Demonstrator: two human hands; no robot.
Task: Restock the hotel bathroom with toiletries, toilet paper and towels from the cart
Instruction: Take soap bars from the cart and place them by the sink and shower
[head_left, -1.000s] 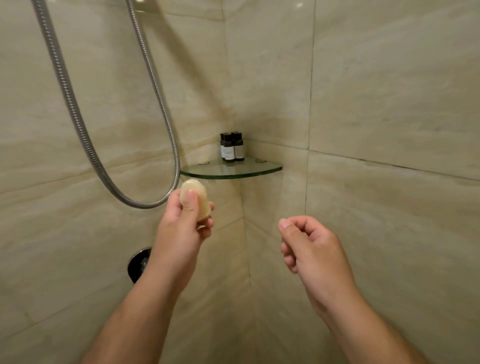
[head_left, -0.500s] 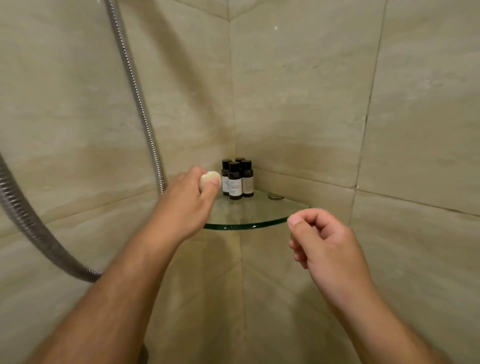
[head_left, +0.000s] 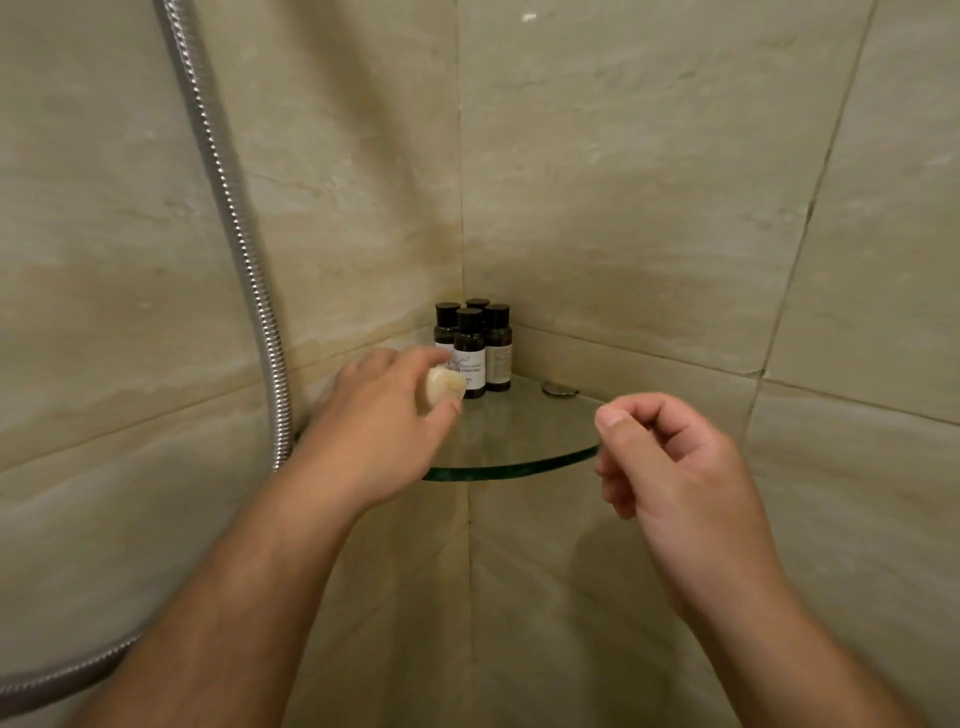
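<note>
My left hand (head_left: 379, 431) grips a small pale soap bar (head_left: 442, 391) and holds it over the left part of the glass corner shelf (head_left: 524, 447), right in front of the dark toiletry bottles (head_left: 474, 349). Several of these small brown bottles with white labels stand upright in the back corner of the shelf. My right hand (head_left: 675, 478) hovers to the right of the shelf's front edge, fingers curled in, holding nothing.
A metal shower hose (head_left: 244, 249) hangs down the left wall and loops off to the lower left. A chrome shelf bracket (head_left: 559, 388) sits at the shelf's right rear. Beige marble tile walls meet in the corner behind the shelf.
My left hand has carried the soap up from below the shelf to over its left part, near the bottles. The view has moved closer to the corner. My right hand stays curled.
</note>
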